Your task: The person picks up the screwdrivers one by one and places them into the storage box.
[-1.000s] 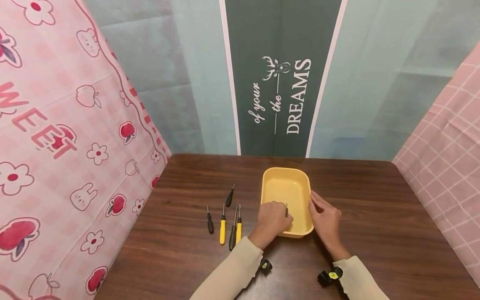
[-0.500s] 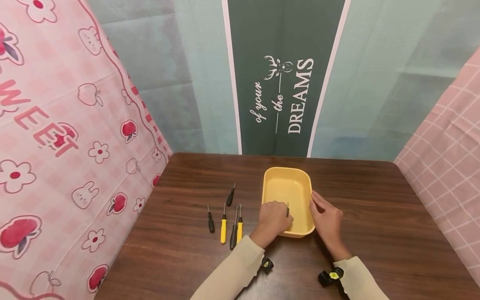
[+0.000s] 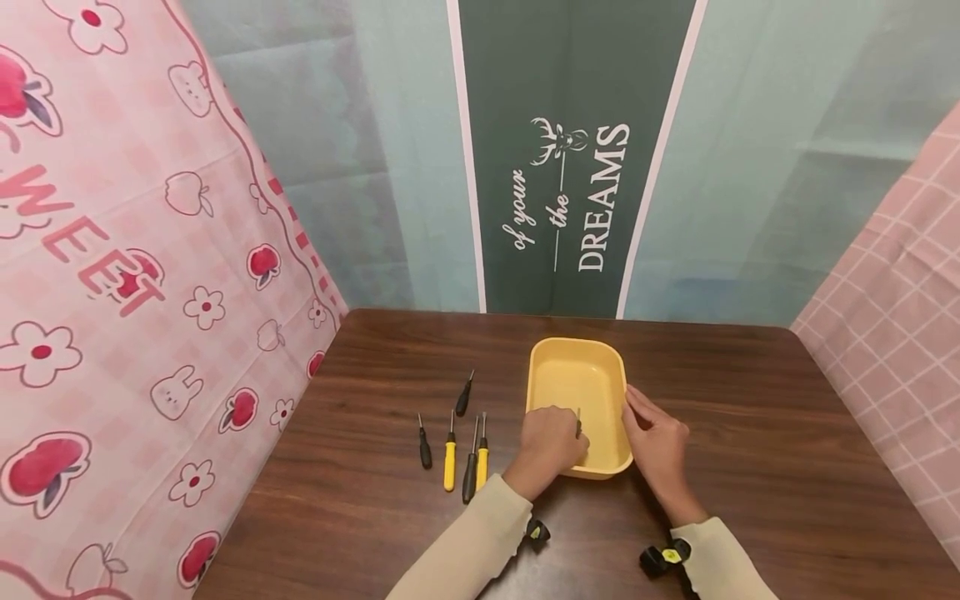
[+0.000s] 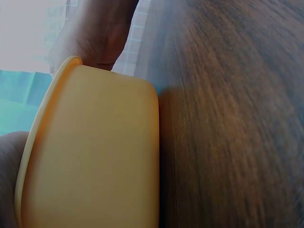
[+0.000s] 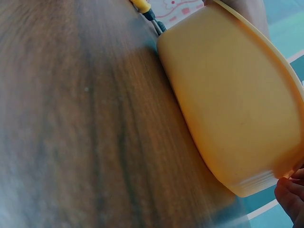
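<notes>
A yellow rectangular tray [image 3: 576, 367] stands upright on the wooden table. Over its near left edge reaches my left hand [image 3: 551, 437], fingers curled inside round a small screwdriver [image 3: 578, 423]. Only a bit of its black handle and its thin shaft show; the rest is hidden by the hand. My right hand [image 3: 660, 442] pinches the tray's right rim between thumb and fingers. In the left wrist view the tray's outer wall [image 4: 95, 142] fills the middle. Some fingertips [image 5: 287, 192] of the right hand touch the tray's edge in the right wrist view.
Left of the tray lie several screwdrivers: a small black one [image 3: 463, 398] at the back, another black one [image 3: 425, 450], a yellow one [image 3: 449, 467], a longer black one [image 3: 469, 479] and a second yellow one [image 3: 482, 458]. A printed cloth [image 3: 555, 250] hangs behind the table [image 3: 750, 417].
The head view has shifted slightly. Both hands, the tray and the screwdrivers stay in the same places relative to each other.
</notes>
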### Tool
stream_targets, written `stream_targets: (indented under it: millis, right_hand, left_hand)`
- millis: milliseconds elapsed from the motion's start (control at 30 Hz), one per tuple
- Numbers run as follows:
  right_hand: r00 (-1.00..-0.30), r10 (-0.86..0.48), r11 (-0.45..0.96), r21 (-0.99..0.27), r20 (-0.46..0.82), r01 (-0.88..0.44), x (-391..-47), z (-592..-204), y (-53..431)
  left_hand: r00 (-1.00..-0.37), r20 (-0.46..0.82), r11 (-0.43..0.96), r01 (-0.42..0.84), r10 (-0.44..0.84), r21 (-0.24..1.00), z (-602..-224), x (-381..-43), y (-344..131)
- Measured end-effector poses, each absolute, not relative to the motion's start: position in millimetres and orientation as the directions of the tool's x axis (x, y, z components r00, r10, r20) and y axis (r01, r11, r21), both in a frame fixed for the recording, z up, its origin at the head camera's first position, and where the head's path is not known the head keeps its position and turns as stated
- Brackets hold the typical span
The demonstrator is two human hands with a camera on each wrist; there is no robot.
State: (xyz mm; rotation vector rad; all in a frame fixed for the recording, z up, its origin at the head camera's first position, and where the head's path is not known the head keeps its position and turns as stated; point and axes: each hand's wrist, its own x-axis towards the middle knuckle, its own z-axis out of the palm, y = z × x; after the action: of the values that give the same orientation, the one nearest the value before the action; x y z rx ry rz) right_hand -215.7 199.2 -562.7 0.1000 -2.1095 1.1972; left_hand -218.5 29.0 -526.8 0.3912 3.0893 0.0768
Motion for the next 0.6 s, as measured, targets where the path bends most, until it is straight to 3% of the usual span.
stream_targets:
  millis: [300, 600]
  right_hand:
    - [-0.759, 0.260, 0.580, -0.725, 0.597, -0.371, -214.6, -560.7, 199.0]
    - [-0.751, 0.265, 0.584, -0.720, 0.605, -0.374, -215.1, -559.4, 200.3]
  left_hand:
    - [-0.966, -0.016, 0.965, 0.258, 0.259, 0.048, -525.7, -217.3, 28.3]
    - [-0.958, 0.072, 0.956, 0.283, 0.278, 0.081, -523.4, -216.3, 27.8]
